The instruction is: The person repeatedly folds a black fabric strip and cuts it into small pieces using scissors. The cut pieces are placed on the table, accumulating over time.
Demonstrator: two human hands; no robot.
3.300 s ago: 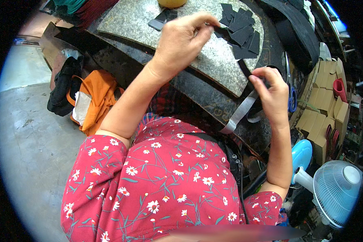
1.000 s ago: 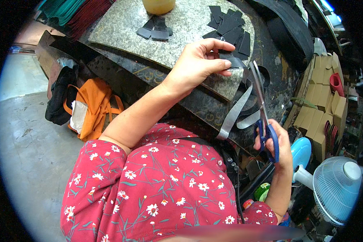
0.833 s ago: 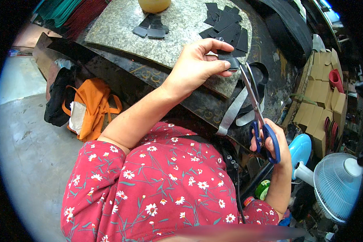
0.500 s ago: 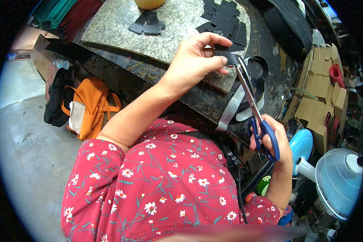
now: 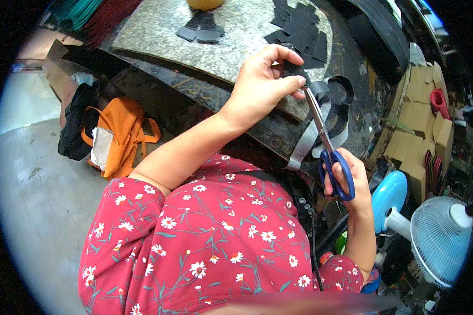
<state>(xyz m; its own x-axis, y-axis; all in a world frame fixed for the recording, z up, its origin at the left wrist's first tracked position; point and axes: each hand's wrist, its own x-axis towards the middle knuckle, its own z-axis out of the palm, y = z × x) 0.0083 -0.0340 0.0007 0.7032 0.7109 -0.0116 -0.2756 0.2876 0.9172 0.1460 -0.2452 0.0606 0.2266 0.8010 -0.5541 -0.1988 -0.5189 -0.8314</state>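
While my right hand (image 5: 347, 178) sits low and near me, its fingers are threaded through the blue loops of the scissors (image 5: 326, 139), clenched on them so the blades angle up and away toward the work. That keeps my wrist close to my body and gives the steel a straight run at the piece. I cannot tell from here whether the blades have closed fully; they look nearly together.

Just beyond, a grey strap (image 5: 306, 142) hangs down off the table edge beside the blades, loose so it stays out of the cut.

Farther out, my left hand (image 5: 260, 84) is raised over the near edge of the table (image 5: 157, 37), pinching a small black piece (image 5: 294, 71) between thumb and fingertips. I hold it in the air, right at the scissor tips, so both faces stay free and I can turn it as needed.

On the far right of the stone top lies a heap of black cut pieces (image 5: 299, 26), within reach of that hand. Farther left, 2 or 3 dark pieces (image 5: 201, 32) lie apart from the heap.
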